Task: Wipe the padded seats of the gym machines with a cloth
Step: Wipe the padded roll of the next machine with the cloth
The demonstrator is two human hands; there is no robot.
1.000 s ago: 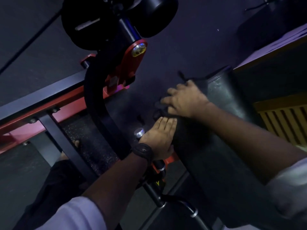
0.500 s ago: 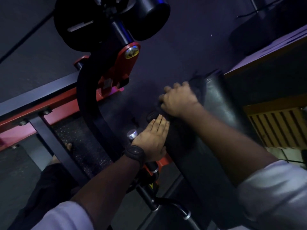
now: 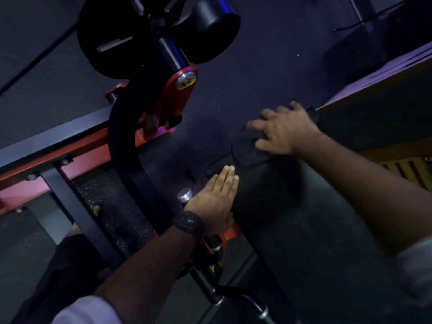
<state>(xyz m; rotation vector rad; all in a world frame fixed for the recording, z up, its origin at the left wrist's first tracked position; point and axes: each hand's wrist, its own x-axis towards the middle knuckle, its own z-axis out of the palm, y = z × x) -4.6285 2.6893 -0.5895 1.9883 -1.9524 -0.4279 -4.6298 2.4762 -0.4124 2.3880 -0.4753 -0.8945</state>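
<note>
While the left hand (image 3: 215,202) lies flat on the near edge of the black seat (image 3: 304,218) at centre frame, fingers straight and pressed together, the right hand (image 3: 282,129) presses a dark cloth (image 3: 247,152) onto the seat's far end, just right of centre. Its fingers are spread over the bunched cloth rather than curled round it, though blur softens them. The cloth nearly matches the padding, so its edges are hard to trace. A watch (image 3: 189,224) sits on the left wrist. A red-and-black frame (image 3: 180,94) and a weight plate (image 3: 112,43) fill the upper left.

The wipe looks to be at the seat's end. It would likely go best with the palm kept flat and the pressure even, in overlapping passes drawn down the length of the padding and rolled over its rounded sides. The strip under the bracing left hand will probably need its own pass once that hand lifts.
</note>
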